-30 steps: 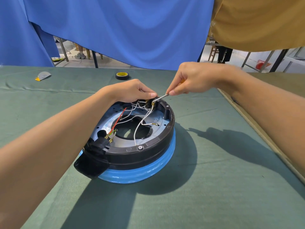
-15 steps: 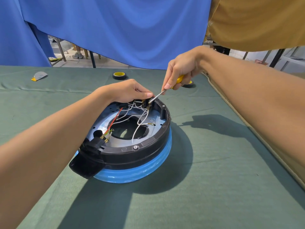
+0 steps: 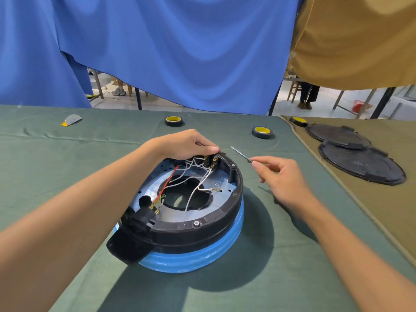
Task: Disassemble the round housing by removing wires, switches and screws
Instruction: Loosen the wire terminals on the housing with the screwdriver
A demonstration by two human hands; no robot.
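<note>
With the round housing (image 3: 213,224) mid-tabletop (image 3: 67,154), left hand (image 3: 184,144) gripping its far rim by the switches (image 3: 208,159) and right hand (image 3: 283,179) pinching a thin screwdriver (image 3: 240,153) just beside it, a slipping tip could nick the white wires (image 3: 198,188) or tear a terminal.

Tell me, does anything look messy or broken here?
Nothing looks broken. Inside the round black-and-blue plastic housing, one white wire lies loose on the silver metal plate, its brass ring end joined to nothing, which is normal when taking it apart.

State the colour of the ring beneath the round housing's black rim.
Blue: the ring shows best in the head view.
</note>
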